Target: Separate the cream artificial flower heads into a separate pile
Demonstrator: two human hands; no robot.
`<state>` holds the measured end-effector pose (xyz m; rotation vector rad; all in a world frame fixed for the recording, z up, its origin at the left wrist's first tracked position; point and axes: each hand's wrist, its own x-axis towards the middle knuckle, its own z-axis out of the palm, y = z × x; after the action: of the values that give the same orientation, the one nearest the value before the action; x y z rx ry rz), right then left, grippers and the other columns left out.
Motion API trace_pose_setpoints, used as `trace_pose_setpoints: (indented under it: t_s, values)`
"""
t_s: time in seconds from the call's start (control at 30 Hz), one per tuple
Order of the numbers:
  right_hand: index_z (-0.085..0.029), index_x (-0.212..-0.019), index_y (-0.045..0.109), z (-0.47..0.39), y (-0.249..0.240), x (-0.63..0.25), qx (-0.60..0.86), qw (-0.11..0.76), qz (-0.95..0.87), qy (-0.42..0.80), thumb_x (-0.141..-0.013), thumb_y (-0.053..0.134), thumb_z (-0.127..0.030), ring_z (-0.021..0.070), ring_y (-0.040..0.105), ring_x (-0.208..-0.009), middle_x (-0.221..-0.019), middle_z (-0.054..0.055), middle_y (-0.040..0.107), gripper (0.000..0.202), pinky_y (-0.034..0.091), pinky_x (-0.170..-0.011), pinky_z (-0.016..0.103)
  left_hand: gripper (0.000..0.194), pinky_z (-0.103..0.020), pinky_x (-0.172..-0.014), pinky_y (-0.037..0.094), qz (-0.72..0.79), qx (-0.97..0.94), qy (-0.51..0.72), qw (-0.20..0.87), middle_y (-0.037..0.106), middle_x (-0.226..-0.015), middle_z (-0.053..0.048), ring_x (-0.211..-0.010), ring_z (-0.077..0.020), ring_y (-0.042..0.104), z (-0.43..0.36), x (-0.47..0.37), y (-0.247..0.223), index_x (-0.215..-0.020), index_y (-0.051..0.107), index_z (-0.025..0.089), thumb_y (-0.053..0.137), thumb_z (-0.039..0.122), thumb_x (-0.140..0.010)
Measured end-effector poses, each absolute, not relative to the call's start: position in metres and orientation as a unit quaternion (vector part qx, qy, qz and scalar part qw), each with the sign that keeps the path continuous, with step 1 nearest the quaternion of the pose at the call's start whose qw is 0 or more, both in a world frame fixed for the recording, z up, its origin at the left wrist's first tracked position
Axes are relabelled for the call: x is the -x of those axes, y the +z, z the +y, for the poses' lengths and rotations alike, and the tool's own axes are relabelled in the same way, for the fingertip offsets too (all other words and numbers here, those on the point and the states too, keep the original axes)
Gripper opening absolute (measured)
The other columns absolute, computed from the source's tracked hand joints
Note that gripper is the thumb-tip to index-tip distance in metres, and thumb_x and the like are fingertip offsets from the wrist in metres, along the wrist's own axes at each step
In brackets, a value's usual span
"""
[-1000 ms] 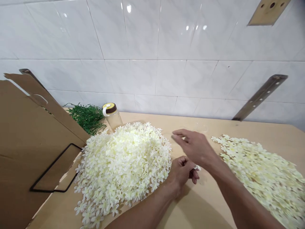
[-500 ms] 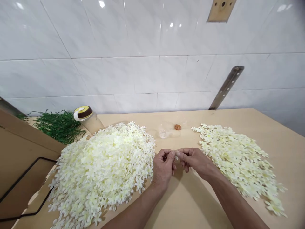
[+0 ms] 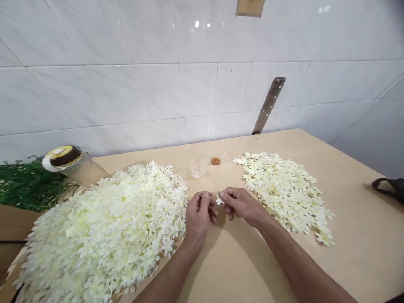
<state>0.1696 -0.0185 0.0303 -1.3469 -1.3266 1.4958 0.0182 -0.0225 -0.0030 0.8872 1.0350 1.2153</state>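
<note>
A small white artificial flower (image 3: 219,200) is pinched between the thumb and forefinger of my right hand (image 3: 242,205). Just left of it is my left hand (image 3: 198,216), its thumb pressed to its fingers. Whatever lies in that pinch, if anything, is too small to make out. Both hands hover over the table, a narrow gap between them. Beside my left hand rises a large heap of cream-white artificial flowers (image 3: 113,227). To the right of my right hand, a flatter spread of similar flowers (image 3: 284,189) lies on the table.
Behind the hands are clear plastic pieces (image 3: 198,171) and a brown disc (image 3: 215,161). A bottle with a yellow and brown lid (image 3: 67,158) leans at the left, near green artificial foliage (image 3: 28,183). A black strap (image 3: 391,189) lies at the right edge.
My hands have moved slightly apart, and the white flower now shows clearly in my right fingers. The view has turned to the right, bringing the black strap in.
</note>
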Motion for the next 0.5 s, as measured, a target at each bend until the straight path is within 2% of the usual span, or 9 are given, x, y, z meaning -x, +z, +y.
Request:
trace_pose_setpoints:
  t_s: [0.23, 0.5]
  values:
    - [-0.016, -0.064, 0.056, -0.0196, 0.0249, -0.1692, 0.497, 0.352, -0.526, 0.594, -0.084, 0.058, -0.062, 0.0084, 0.048, -0.041, -0.051, -0.002, 0.054, 0.050, 0.035, -0.042, 0.021, 0.046, -0.023, -0.041, 0.046, 0.409, -0.408, 0.475, 0.664, 0.060, -0.062, -0.004, -0.050, -0.0134, 0.057, -0.0214, -0.0158, 0.0046, -0.085, 0.064, 0.013, 0.055, 0.058, -0.086]
    - [-0.016, -0.063, 0.060, -0.0207, 0.0295, -0.1665, 0.504, 0.345, -0.510, 0.606, -0.082, 0.060, -0.062, 0.0081, 0.046, -0.041, -0.052, -0.001, 0.055, 0.050, 0.033, -0.041, 0.021, 0.037, -0.020, -0.043, 0.040, 0.386, -0.374, 0.489, 0.687, 0.058, -0.056, -0.001, -0.046, -0.0096, 0.051, -0.0189, -0.0114, 0.0044, -0.076, 0.059, 0.014, 0.070, 0.048, -0.078]
